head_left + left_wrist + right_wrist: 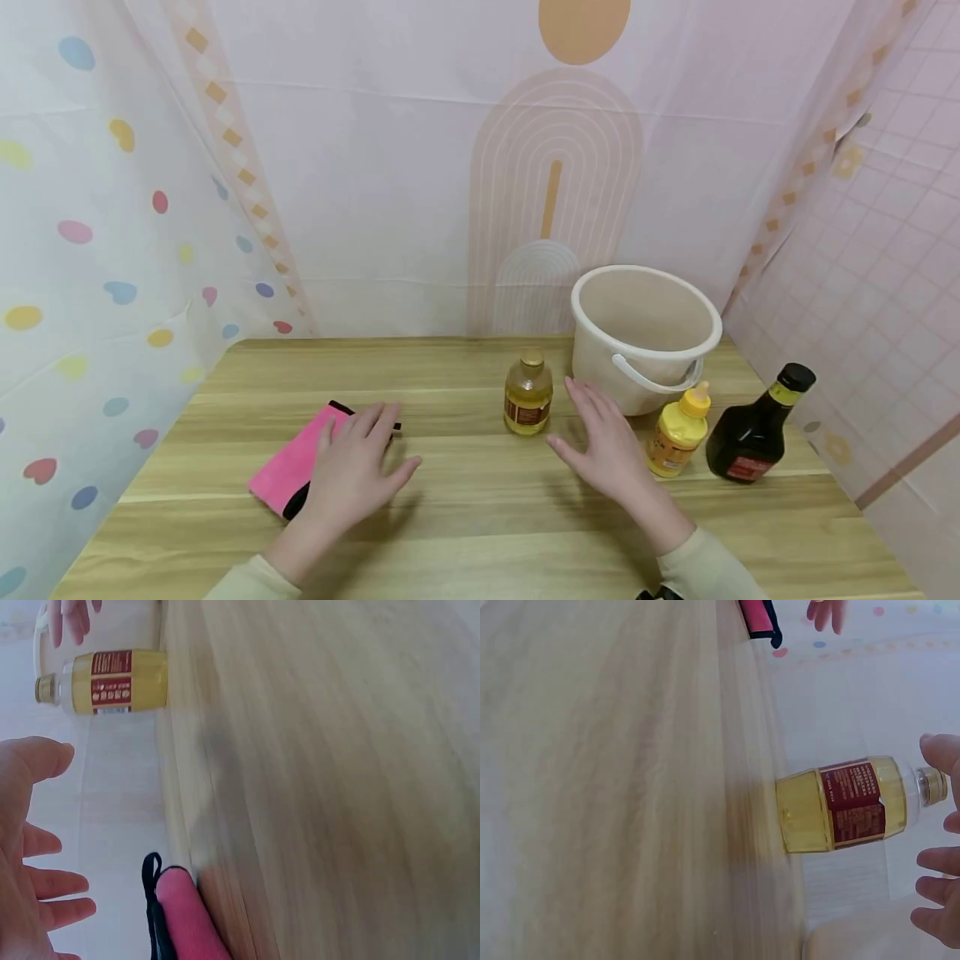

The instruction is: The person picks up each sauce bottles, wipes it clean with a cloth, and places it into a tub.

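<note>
My left hand (356,467) hovers with spread fingers over a folded pink cloth (294,457) that has black edging and a small black loop (151,864). Between the two hands stands an upright clear bottle of yellow oil (528,395), with a gold cap and a dark red label (853,802). My right hand (606,446), fingers spread and holding nothing, is just right of that bottle. Behind the right hand is a cream bucket (600,367) with its white handle hanging down in front. The left hand hides part of the cloth.
Right of the right hand stand a yellow squeeze bottle (678,429) and a dark sauce bottle (750,437) with a black cap. Patterned curtains (375,183) hang along the back and both sides of the wooden table (480,533).
</note>
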### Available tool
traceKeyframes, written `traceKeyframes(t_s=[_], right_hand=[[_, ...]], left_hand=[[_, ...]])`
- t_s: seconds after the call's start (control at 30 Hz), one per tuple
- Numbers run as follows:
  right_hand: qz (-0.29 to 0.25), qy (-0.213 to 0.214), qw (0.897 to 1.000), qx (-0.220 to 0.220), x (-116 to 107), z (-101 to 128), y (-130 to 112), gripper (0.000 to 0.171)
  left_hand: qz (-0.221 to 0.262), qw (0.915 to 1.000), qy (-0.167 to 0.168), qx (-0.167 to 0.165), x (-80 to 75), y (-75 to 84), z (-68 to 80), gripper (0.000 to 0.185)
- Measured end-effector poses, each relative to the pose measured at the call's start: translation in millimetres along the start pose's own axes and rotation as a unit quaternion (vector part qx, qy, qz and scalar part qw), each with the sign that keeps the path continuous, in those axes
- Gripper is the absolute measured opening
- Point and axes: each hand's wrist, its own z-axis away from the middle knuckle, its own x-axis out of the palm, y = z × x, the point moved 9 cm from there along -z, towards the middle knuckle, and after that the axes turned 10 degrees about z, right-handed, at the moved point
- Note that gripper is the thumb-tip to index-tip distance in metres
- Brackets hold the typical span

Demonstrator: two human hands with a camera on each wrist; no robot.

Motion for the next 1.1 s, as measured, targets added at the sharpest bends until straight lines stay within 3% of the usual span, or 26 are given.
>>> traceKeyframes(t_s=[0.6, 1.1], right_hand=[[-0.030, 0.039, 0.999, -0.012, -12.6, -12.5, -9.3, 0.082], [-0.049, 0.050, 0.998, -0.005, -18.6, -28.4, -10.2, 0.078]], left_hand=[[0.005, 0.9985, 0.008, -0.054, -13.6, -39.6, 4.5, 0.072], [-0.002, 0.9957, -0.027, -0.089, -7.3, -61.2, 6.1, 0.081]])
